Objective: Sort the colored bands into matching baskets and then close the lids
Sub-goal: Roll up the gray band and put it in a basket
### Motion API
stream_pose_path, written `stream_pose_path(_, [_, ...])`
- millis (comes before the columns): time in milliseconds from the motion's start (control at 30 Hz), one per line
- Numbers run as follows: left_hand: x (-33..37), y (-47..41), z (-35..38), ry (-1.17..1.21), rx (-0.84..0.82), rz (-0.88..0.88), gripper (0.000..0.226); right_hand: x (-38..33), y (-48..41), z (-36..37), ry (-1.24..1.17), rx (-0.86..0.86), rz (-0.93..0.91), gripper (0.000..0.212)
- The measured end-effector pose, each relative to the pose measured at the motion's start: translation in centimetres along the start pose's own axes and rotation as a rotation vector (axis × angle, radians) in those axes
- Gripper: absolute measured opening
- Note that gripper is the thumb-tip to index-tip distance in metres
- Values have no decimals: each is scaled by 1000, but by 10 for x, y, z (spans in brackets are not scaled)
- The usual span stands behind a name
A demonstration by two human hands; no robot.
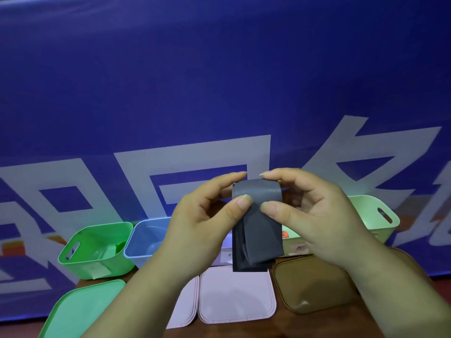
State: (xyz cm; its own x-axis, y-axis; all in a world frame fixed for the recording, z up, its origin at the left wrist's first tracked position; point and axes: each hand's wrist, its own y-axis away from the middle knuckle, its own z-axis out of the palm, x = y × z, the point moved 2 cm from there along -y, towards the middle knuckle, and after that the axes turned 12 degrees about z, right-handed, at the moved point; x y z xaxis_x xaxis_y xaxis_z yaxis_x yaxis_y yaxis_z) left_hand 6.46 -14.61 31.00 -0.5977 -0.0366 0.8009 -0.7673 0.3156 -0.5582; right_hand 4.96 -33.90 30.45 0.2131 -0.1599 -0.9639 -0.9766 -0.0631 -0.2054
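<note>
A folded dark grey band (258, 228) hangs in front of me, held up above the table. My left hand (207, 215) pinches its upper left edge between thumb and fingers. My right hand (302, 211) pinches the upper right edge the same way. Behind the hands stands a row of open baskets: a green basket (97, 250), a blue basket (146, 240) and a pale green basket (375, 215) at the right. Any basket directly behind the band is mostly hidden; only a bit of white wall with a label shows there.
Lids lie on the brown table in front of the baskets: a green lid (80, 311) at the left, two pale pink lids (236, 296), and a brown lid (312, 284) at the right. A blue banner with white characters (219, 93) hangs close behind the table.
</note>
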Motion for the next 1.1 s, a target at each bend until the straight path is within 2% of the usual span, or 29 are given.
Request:
stream_pose_path(233, [-4,4,-3,-46,-114,7,57,2,-1,-3,22,25,9,43])
stream_pose_path(567, [-3,4,-5,-99,-75,90,49,3,-2,-1,-35,11,52,42])
stream_pose_path(767, [-4,6,-4,-78,-26,58,47,5,-1,-3,29,-4,68,46])
stream_pose_path(1100, [2,6,-1,57,47,4,42,3,3,-1,-40,-76,45,51])
